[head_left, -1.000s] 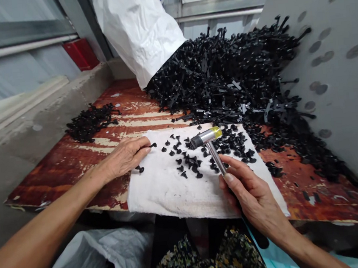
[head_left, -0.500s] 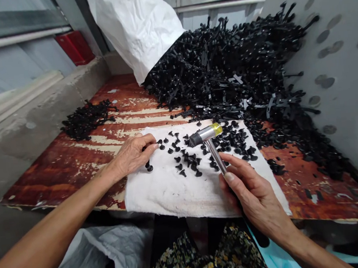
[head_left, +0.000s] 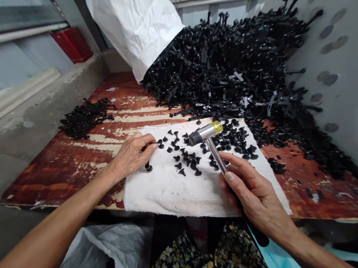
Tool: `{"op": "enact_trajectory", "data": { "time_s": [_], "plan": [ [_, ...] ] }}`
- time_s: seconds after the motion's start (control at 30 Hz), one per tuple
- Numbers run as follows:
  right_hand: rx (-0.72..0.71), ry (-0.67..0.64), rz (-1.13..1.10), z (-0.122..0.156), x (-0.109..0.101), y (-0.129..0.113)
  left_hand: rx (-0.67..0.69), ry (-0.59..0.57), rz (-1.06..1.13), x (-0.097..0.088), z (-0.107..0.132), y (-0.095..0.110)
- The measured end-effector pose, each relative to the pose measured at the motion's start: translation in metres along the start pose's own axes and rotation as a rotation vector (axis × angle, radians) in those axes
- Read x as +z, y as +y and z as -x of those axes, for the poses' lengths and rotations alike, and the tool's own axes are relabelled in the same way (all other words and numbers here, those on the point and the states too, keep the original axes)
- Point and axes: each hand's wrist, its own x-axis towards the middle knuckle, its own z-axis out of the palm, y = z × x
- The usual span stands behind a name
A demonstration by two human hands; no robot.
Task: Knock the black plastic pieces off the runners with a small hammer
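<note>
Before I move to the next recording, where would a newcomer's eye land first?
Probably on the big heap of black parts at the back, by the mouth of a white sack. Next, near the middle, the right hand holds a two-faced mallet, its yellow end bright above a white cloth strewn with small black pieces.

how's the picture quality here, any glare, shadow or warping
Head view: small bright highlights on the hammer's metal head and on strips in the black heap, whose darkest parts merge; head view: deep shadow under the table; head view: wide-angle stretching toward the edges, lengthening the left forearm.
</note>
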Motion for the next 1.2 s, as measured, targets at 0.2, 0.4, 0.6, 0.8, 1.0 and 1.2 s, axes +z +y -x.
{"op": "enact_trajectory", "data": {
  "time_s": [0.2, 0.4, 0.6, 0.8, 1.0, 1.2],
  "plan": [
    [0.011, 0.003, -0.002, 0.0015, -0.0019, -0.0008, 0.006, 0.017, -0.001, 0.0021, 0.0006, -0.0003],
    [-0.003, 0.011, 0.008, 0.0002, -0.0020, -0.0012, -0.015, 0.029, 0.026, 0.0030, 0.0026, 0.0005],
    [0.021, -0.008, -0.007, 0.0010, -0.0027, 0.0002, -0.021, 0.036, 0.019, 0.0033, 0.0015, 0.0016],
    [0.013, -0.002, -0.014, 0.0003, -0.0017, -0.0006, -0.003, 0.042, 0.016, 0.0038, 0.0017, 0.0004],
    [0.022, 0.006, -0.010, 0.0004, -0.0021, -0.0010, 0.029, 0.049, -0.028, 0.0057, 0.0027, -0.0024],
    [0.019, -0.029, 0.051, -0.0006, -0.0035, -0.0030, 0.006, 0.060, -0.128, 0.0076, 0.0022, -0.0034]
  ]
}}
